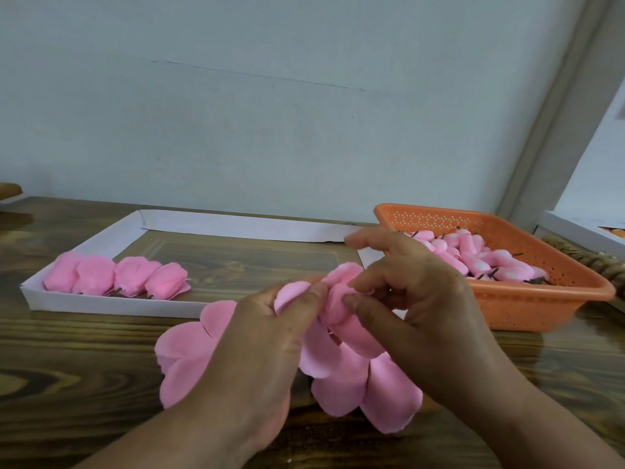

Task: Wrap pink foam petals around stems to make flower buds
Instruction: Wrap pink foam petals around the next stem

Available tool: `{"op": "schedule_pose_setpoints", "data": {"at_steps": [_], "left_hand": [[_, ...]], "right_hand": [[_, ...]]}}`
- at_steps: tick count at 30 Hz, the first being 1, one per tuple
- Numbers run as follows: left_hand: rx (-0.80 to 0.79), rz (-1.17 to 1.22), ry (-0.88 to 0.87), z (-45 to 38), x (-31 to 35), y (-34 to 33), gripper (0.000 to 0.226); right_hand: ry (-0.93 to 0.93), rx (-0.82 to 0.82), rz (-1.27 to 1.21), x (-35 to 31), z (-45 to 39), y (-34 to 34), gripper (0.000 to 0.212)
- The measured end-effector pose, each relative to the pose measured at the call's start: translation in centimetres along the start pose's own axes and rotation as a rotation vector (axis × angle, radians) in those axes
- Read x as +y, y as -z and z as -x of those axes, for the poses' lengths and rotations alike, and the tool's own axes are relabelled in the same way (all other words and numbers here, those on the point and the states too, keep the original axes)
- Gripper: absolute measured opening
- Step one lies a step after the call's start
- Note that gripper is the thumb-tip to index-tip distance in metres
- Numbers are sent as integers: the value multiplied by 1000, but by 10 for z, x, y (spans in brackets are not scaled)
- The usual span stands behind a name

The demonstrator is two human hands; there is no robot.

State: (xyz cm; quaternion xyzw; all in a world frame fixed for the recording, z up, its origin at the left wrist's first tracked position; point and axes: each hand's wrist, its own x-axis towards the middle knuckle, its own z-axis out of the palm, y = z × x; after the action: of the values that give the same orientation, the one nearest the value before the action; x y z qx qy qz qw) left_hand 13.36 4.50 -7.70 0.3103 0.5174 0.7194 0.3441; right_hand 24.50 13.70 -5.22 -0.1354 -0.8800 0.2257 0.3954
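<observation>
A pink foam flower piece point(341, 363) with several petals lies spread over the wooden table at centre. My left hand point(270, 336) pinches one petal near the top. Opposite it, my right hand point(416, 299) pinches a petal folded round the bud core point(338, 299). The stem is mostly hidden under my fingers. Several wrapped pink buds point(115, 275) lie in a row at the left end of a low white tray point(236, 225).
An orange perforated basket point(541, 299) at the right holds several pink foam cores on dark stems point(473, 258). A wall rises right behind the table. A white box edge point(575, 231) and a brown rope-like object point(588, 262) sit at far right.
</observation>
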Motion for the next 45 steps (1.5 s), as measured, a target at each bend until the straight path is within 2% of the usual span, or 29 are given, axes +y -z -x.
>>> {"op": "schedule_pose_setpoints", "data": {"at_steps": [3,6,9,13,15,20,22,27,31,34,37,42,45], "left_hand": [[-26,10,-33,2,2,-1,14],[-61,24,-56,1,0,-2,26],[-38,22,-46,-1,-1,-1,19],[-68,54,-11,-2,-2,1,23],[-67,44,2,-3,-3,2,22],[-13,25,70,-7,-8,5,18],[-5,17,80,-8,-7,5,24],[22,-2,89,-5,-5,3,38],[-43,-19,99,-5,-4,4,38],[-75,-3,108,-3,-1,3,29],[-103,1,112,-2,1,2,20],[-121,-22,126,-2,2,4,25],[-142,-73,137,-4,-1,7,29]], "right_hand": [[14,0,-7,-1,-2,0,8],[14,-10,-3,-1,-2,1,7],[1,-1,-22,0,-2,1,12],[-56,31,-107,0,0,-2,9],[-82,23,-127,1,0,-3,16],[-134,-109,-170,0,-2,3,29],[-155,-163,-228,0,-4,8,34],[-135,-134,-178,1,-3,7,22],[-14,-133,-2,6,-5,12,16],[20,-141,-2,9,-6,17,10],[-32,-176,-50,13,-6,20,24],[-89,-219,-143,17,-6,20,17],[-80,-217,-163,17,-5,19,28]]}}
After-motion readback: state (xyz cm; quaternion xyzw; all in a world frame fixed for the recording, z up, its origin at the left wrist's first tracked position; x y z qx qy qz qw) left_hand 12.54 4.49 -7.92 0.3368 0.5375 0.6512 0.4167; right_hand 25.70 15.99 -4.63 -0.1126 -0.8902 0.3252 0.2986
